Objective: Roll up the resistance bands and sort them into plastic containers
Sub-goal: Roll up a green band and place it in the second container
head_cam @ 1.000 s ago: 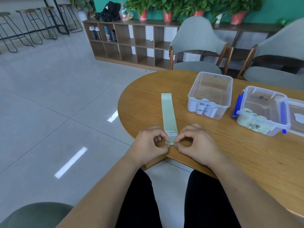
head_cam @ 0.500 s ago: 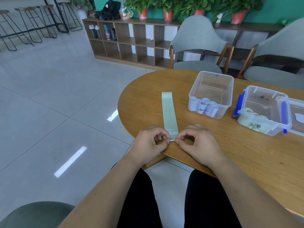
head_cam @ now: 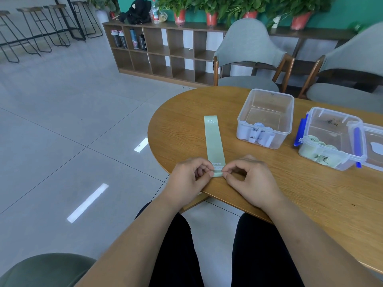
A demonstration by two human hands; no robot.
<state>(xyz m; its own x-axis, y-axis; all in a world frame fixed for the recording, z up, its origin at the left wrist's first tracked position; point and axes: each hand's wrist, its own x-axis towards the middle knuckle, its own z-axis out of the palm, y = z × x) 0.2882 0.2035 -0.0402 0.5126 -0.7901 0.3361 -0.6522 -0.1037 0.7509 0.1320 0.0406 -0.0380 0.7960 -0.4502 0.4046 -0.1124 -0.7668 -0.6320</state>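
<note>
On the wooden table (head_cam: 269,183), left hand (head_cam: 187,179) and right hand (head_cam: 251,179) pinch the near corners of the green resistance band (head_cam: 213,139); likely limp, light, springy.

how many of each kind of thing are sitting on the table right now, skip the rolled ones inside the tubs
plastic containers: 3 (plain clear one, blue-clipped one, one cut off at the right edge)
flat green band: 1
total: 4
</note>
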